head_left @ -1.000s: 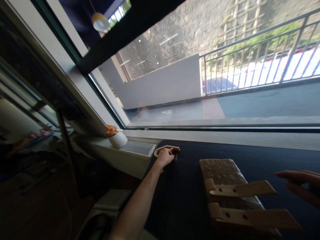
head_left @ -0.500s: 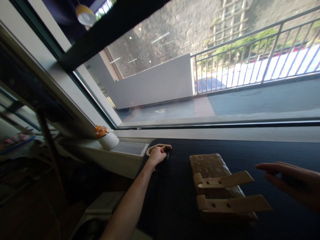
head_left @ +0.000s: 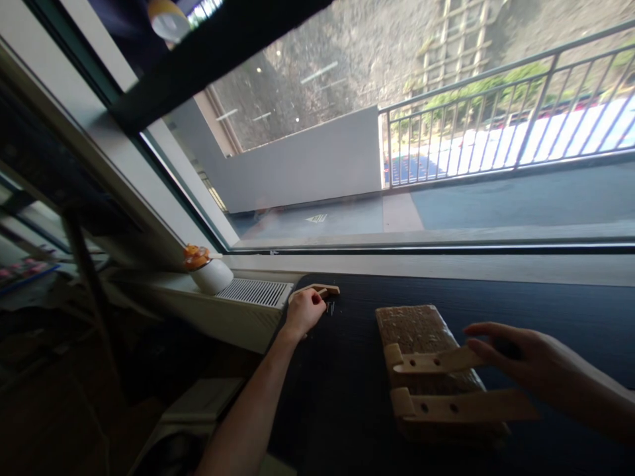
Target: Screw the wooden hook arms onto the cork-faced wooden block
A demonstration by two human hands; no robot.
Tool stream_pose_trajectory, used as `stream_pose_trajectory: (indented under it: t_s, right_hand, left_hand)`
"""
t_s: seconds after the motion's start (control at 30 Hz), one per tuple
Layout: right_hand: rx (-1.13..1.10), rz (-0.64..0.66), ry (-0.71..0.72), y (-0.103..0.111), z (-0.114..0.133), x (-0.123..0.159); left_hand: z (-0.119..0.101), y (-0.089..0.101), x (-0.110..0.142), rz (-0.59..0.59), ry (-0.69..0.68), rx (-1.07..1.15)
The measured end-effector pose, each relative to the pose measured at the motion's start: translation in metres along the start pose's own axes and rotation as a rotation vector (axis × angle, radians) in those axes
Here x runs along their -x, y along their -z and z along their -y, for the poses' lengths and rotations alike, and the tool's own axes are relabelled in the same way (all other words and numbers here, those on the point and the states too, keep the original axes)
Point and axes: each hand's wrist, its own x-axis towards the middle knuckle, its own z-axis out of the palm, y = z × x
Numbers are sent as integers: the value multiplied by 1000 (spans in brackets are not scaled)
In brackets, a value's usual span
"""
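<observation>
My left hand (head_left: 305, 312) is at the far left corner of the dark table, thumb and fingers pinched together; what they hold is hidden or too small to name. Small thin metal pieces (head_left: 331, 307), like screws or nails, lie beside its fingertips. Just behind it are light wooden pieces (head_left: 330, 289), partly covered by the hand. My right hand (head_left: 518, 350) reaches over the end of the upper wooden strip (head_left: 441, 361), its thumb and forefinger stretched out and slightly apart. That strip and a lower wooden strip (head_left: 461, 406), each with two holes, lie across a plastic-wrapped brown block (head_left: 417, 327).
The dark table (head_left: 347, 383) meets a white window sill (head_left: 421, 264) under a large window. Left of the table stand a vented white unit (head_left: 255, 293) and a white pot (head_left: 213, 276) with something orange on top. A railing shows outside.
My right hand has moved left, from beside the block to over the end of the upper wooden strip. My left hand has shifted slightly left, showing more of the small metal pieces.
</observation>
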Motion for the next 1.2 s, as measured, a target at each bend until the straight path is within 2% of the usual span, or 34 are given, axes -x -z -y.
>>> stream_pose_trajectory:
  t_s: [0.23,0.47,0.6,0.67,0.8,0.97,1.07,1.2]
  right_hand:
    - [-49,17,82,2,9,0]
    - [-59,43,96,5,26,3]
    - [-19,57,65,5,26,4]
    - [8,53,29,5,23,4]
    - [18,-8,34,12,18,6]
    - [36,-99,59,24,15,13]
    - [41,-120,57,28,15,18]
    - [28,-166,73,29,15,25]
  left_hand:
    - [-15,9,12,-26,-57,158]
    - [-32,9,19,59,-74,482]
    - [-53,16,28,114,-110,617]
    - [-71,22,35,173,-116,687]
    - [-110,28,52,397,-136,781]
    - [-141,10,65,539,-326,702]
    - [-148,-3,67,509,-433,587]
    - [-149,-10,70,429,-548,395]
